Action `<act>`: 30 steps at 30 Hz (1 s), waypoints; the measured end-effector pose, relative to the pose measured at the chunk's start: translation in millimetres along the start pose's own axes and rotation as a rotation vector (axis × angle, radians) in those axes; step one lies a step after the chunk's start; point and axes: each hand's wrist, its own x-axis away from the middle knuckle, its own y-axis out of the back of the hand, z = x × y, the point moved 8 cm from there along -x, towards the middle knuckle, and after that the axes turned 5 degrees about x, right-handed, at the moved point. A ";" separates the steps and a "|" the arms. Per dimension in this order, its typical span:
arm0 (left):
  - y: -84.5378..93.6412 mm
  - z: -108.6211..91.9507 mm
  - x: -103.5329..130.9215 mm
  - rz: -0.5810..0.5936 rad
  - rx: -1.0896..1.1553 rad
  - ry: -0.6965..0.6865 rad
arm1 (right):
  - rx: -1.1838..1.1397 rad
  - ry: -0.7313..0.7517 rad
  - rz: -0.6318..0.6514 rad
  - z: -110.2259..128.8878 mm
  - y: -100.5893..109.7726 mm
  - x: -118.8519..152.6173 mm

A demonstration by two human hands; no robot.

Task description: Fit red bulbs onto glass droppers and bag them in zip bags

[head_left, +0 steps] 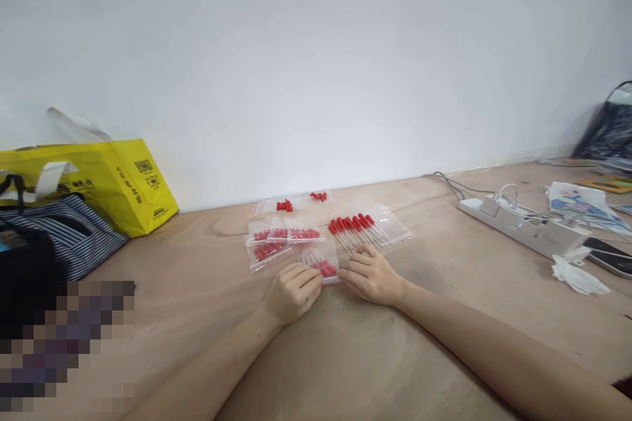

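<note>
A small clear zip bag (pixel 319 254) lies between my hands, with several red-tipped white sticks inside and its zip edge towards me. My left hand (pixel 296 289) grips the left end of that edge, fingers curled. At the right end, my right hand (pixel 371 276) has its fingers pressed together on the edge. Just beyond the right hand, a row of loose red-tipped sticks (pixel 351 225) rests partly over flat clear bags (pixel 395 227). Filled zip bags (pixel 269 250) overlap to the left of the bag I hold.
Small red pieces (pixel 285 206) lie on clear plastic near the wall. A yellow bag (pixel 133 191) and a striped pouch (pixel 93 237) stand at left. On the right are a power strip (pixel 513 230) with plugs, a phone (pixel 609 256) and a crumpled white item (pixel 577 275).
</note>
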 end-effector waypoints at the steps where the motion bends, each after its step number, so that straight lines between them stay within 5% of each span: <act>1: 0.2 0.6 0.0 -0.001 0.000 0.006 | 0.009 0.016 -0.001 0.6 -0.4 0.8; 21: -0.7 -18.1 -4.6 0.038 -0.167 -0.196 | -0.018 0.021 -0.036 9.4 3.4 -9.8; 30: 14.2 -13.6 8.2 0.025 -0.206 -0.235 | -0.066 -0.006 0.000 4.5 0.3 -4.9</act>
